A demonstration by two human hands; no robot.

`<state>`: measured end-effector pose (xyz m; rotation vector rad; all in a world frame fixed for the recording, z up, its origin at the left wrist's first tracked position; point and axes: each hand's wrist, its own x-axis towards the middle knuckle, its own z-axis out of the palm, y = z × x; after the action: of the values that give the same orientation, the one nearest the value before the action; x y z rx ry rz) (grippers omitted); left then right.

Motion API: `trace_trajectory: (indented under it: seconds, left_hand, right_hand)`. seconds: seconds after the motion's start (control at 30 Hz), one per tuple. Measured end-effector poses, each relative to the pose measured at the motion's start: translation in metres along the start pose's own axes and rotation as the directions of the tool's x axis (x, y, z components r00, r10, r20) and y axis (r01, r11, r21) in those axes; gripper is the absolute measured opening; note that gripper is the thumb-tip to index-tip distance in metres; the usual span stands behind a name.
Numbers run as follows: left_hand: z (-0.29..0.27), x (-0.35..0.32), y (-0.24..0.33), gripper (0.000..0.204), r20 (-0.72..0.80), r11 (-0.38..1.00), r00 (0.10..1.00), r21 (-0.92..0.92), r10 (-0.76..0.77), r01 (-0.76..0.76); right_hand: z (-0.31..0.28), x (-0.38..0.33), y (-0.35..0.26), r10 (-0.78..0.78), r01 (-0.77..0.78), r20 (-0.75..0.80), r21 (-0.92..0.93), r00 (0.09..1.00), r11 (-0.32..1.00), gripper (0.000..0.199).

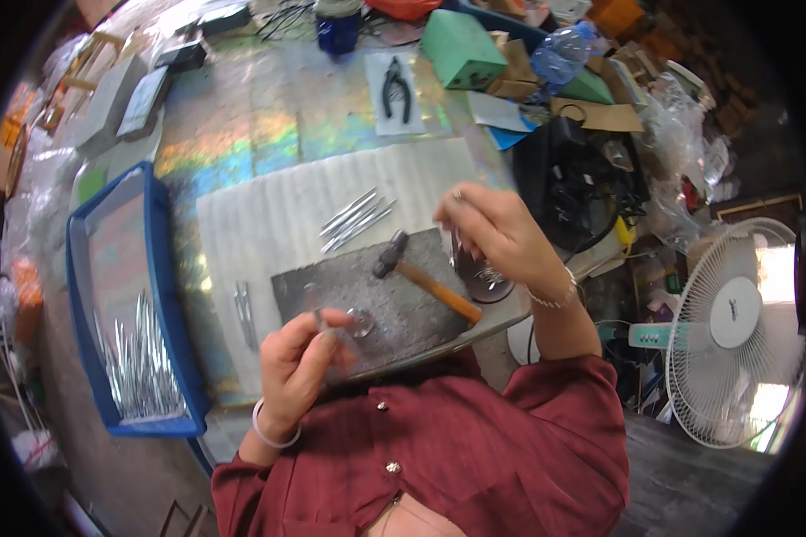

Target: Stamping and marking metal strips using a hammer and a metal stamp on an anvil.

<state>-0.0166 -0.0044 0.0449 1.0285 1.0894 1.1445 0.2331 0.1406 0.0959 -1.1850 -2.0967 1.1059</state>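
Observation:
My left hand [300,362] is closed around a slim silvery metal piece [315,309], blurred, over the near left part of a dark grey slab [309,285]. Beside those fingers a small round shiny thing [360,323] rests on the slab. My right hand [503,231] is raised with its fingers pinched together; what they hold, if anything, is too small to name. Partly hidden below it is a dark round dish [495,291] with small shiny metal parts. Between my hands a wooden-handled hammer [439,293] lies across the slab.
Several silver rods [358,219] lie beyond the slab on a white sheet [242,210], with two thin metal pieces [244,313] at its left. A blue tray [166,295] holds many rods. Pliers [396,94] lie farther back. A fan [734,313] stands right.

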Motion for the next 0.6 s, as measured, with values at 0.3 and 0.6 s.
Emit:
trace_trajectory:
  seconds: [0.3,0.6]
  left_hand:
    - [0.013,0.003,0.0,0.035,0.084,0.988,0.995,-0.149,0.049,-0.036]
    - [0.004,-0.007,-0.006,0.019,0.027,0.983,0.992,-0.137,0.123,-0.119]
  right_hand:
    - [0.055,-0.028,-0.028,-0.074,-0.159,0.389,0.533,0.918,0.831,0.016]
    - [0.081,-0.029,-0.039,-0.094,-0.131,0.319,0.616,0.943,0.777,0.016]
